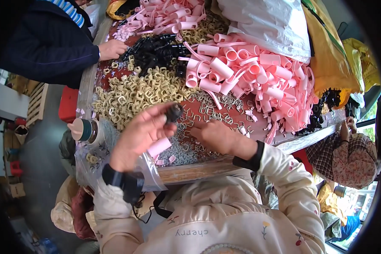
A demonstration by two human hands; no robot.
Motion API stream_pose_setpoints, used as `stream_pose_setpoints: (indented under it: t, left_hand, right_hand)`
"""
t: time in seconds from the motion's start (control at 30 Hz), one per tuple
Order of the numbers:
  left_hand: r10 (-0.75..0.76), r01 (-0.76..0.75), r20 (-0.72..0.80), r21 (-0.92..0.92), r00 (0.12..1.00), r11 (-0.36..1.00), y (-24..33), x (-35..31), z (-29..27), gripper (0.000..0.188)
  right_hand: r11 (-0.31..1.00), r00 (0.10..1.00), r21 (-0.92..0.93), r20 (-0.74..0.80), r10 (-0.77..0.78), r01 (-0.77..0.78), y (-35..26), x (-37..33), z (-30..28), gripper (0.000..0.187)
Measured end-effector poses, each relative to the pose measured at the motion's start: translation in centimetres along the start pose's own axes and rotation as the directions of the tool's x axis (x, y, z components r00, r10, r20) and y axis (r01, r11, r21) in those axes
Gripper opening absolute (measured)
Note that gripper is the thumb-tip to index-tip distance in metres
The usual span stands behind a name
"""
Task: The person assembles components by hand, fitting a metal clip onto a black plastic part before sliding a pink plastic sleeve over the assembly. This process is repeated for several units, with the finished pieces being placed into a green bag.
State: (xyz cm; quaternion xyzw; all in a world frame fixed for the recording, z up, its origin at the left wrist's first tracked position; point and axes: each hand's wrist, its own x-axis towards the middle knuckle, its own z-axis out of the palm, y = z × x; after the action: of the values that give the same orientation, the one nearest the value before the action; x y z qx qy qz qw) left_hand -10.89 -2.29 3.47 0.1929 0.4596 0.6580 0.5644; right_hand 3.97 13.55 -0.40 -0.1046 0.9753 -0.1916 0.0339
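Note:
My left hand (142, 131) is raised over the table's near edge, thumb and fingers closed round a small black plastic fitting (174, 112). A short pink plastic tube (159, 146) shows just below that hand; whether the hand touches it I cannot tell. My right hand (218, 136) is low over scattered U-shaped metal clips (205, 111), its fingers pinched together. What they hold, if anything, is hidden. Beyond my left hand lies a heap of beige plastic buckles (146, 91). Pink tubes with straps (241, 67) are piled farther right.
Black fittings (156, 53) are heaped farther back, near a co-worker's hand (112, 50) at the left edge. A lidded bottle (84, 129) and clear plastic bag (89, 158) are left of my left hand. A white sack (271, 25) stands at the back; another person (347, 156) sits right.

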Motion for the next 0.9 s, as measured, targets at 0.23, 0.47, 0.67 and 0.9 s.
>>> stream_pose_setpoints:
  t: [0.23, 0.47, 0.67, 0.9]
  left_hand:
    - [-0.263, 0.262, 0.108, 0.027, 0.959, 0.965, -3.8, -5.4, 3.1, 0.021]
    - [-0.185, -0.173, 0.712, 0.399, 0.678, 0.9, -8.7, -5.2, 6.7, 0.016]
    - [-0.302, -0.013, 0.727, 0.393, 0.616, 0.919, -10.8, -4.3, 6.8, 0.021]
    - [-0.19, 0.015, 0.525, 0.321, 0.83, 0.947, -8.7, -2.1, 4.8, 0.019]
  right_hand:
    - [0.986, 0.999, -0.168, 0.049, 0.02, -0.011, 0.3, 2.1, 1.3, 0.016]
    - [0.988, 0.997, -0.156, -0.075, -0.024, 0.012, -0.1, 1.5, 2.4, 0.015]
    - [0.998, 0.997, 0.064, -0.069, 0.031, -0.026, 0.2, -0.2, 1.3, 0.014]
    - [0.815, 0.971, 0.578, -0.178, 0.161, -0.029, -3.3, -4.7, -3.8, 0.01]
